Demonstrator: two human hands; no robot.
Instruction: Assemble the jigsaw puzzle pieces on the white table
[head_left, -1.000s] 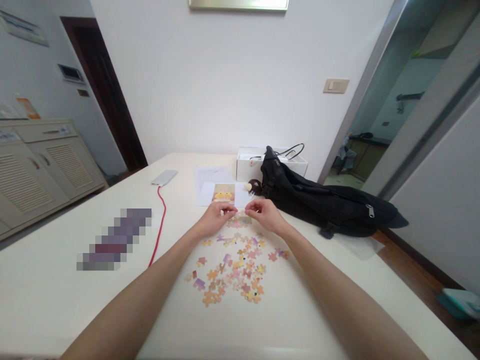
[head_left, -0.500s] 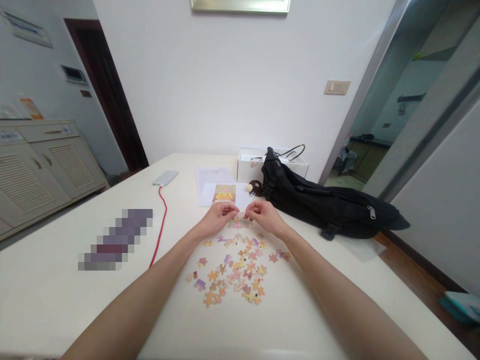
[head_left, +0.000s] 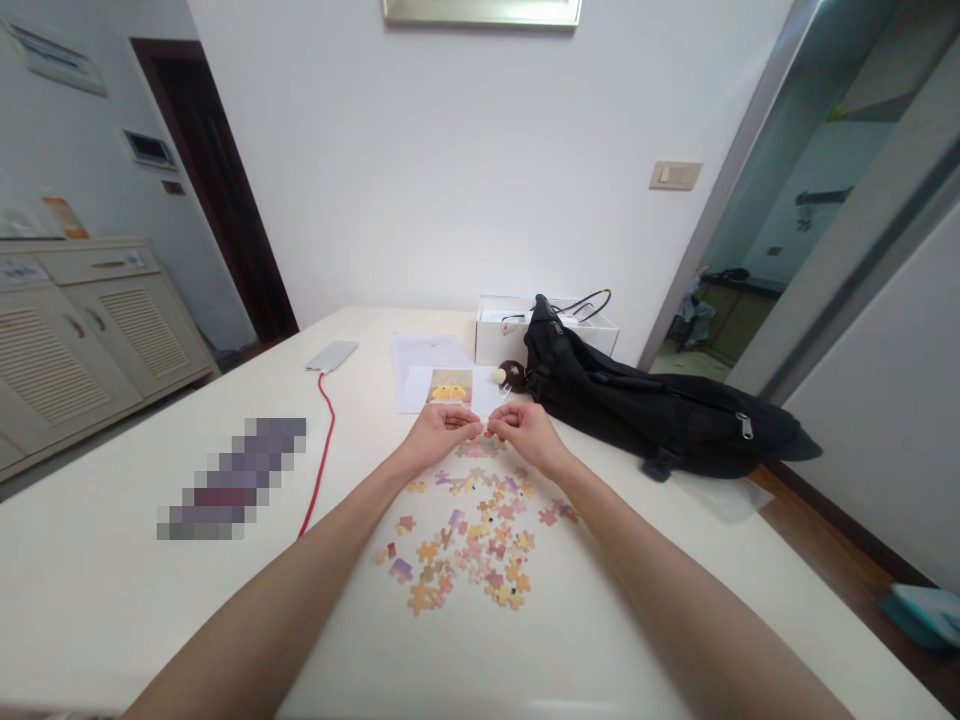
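Several loose jigsaw pieces (head_left: 469,545) in pink, yellow and purple lie scattered on the white table (head_left: 112,590) between my forearms. My left hand (head_left: 439,436) and my right hand (head_left: 529,432) meet fingertip to fingertip just beyond the scatter, pinching small puzzle pieces together over a joined patch of pieces (head_left: 480,450). What exactly sits between the fingertips is too small to make out. Right behind the hands lies a reference picture card (head_left: 448,386) with a yellow figure on it.
A black bag (head_left: 645,405) sprawls at the right, in front of a white box (head_left: 510,325) with cables. White paper sheets (head_left: 424,350) lie beyond the card. A phone (head_left: 331,355) with a red cable (head_left: 322,440) rests at the left, near a blurred patch (head_left: 232,478).
Both hands have drawn closer together until the fingertips touch. The view has shifted slightly; the loose pieces have not moved.
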